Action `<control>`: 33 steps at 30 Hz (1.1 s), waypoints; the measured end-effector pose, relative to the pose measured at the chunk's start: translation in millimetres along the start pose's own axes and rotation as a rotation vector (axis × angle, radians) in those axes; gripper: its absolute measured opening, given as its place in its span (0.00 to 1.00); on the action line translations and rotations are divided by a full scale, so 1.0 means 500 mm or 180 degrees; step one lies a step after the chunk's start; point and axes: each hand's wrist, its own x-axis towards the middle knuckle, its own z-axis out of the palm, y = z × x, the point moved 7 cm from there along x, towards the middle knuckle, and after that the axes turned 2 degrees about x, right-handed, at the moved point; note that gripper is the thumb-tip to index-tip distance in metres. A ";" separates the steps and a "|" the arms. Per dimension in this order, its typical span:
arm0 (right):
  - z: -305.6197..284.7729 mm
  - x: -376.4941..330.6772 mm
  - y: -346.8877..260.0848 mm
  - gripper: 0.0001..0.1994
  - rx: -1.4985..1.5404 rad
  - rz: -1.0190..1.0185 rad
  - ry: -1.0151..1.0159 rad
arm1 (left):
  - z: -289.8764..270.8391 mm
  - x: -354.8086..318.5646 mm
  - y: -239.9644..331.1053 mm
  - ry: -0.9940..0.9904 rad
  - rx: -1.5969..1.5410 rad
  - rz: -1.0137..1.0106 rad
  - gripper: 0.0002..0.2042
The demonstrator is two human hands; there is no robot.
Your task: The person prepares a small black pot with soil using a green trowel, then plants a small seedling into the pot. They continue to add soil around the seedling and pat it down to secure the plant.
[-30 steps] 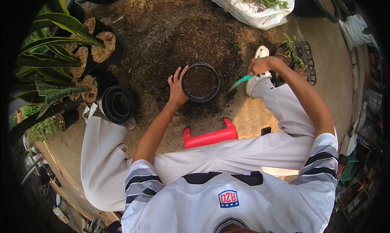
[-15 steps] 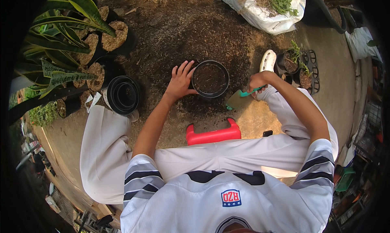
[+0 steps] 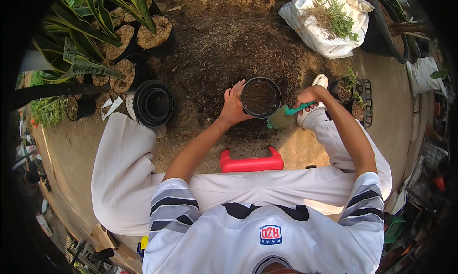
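The left hand (image 3: 233,106), thumb and fingers spread, curved against its side of the black pot (image 3: 260,116), which sat between both hands; the right hand (image 3: 307,96) was wrapped around the green trowel (image 3: 289,111). Steady bracing and a level trowel probably served best.

The pot (image 3: 260,115) is black, the trowel handle (image 3: 292,110) green.
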 end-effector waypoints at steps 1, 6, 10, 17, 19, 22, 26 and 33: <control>-0.024 -0.023 0.017 0.19 0.0093 0.0086 0.0210 | 0.014 -0.006 -0.004 0.0186 -0.0171 -0.0128 0.68; -0.058 -0.088 0.019 0.18 0.0951 -0.0097 0.0651 | 0.049 -0.022 -0.008 0.0417 0.0371 -0.0401 0.70; 0.033 -0.020 -0.045 0.18 0.1153 -0.0155 -0.0138 | 0.030 -0.004 -0.003 0.0439 0.0035 -0.0210 0.70; 0.034 -0.031 -0.132 0.19 0.1046 -0.0486 -0.0013 | 0.002 0.017 -0.064 -0.0013 0.0380 -0.0062 0.66; 0.032 -0.012 -0.120 0.18 0.1117 -0.0514 -0.0036 | 0.005 0.024 -0.061 -0.0155 0.0328 -0.0174 0.66; 0.056 0.014 -0.130 0.17 0.0924 -0.0547 0.0544 | 0.006 0.023 -0.043 -0.0150 0.0341 -0.0199 0.66; 0.025 0.006 -0.107 0.15 0.0975 -0.0478 0.0569 | -0.002 0.050 -0.045 -0.0181 0.0359 -0.0191 0.66; -0.020 -0.043 -0.113 0.14 0.0787 -0.0583 0.1148 | -0.014 0.074 -0.063 -0.0643 0.0595 -0.0395 0.66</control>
